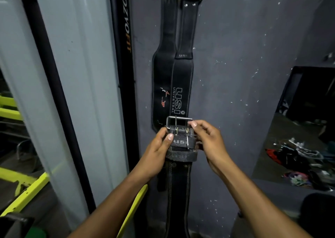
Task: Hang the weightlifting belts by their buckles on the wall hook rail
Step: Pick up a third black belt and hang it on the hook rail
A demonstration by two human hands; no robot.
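Now your left hand (159, 145) grips the left edge of the black belt (180, 179) just below its metal buckle (178, 122), thumb pressed on the leather. Your right hand (208, 138) pinches the buckle's right corner, in front of two belts (174, 85) hanging on the grey wall (244, 56).

Both hands (157, 143) (208, 138) gripping belt (179, 179) buckle (178, 122)
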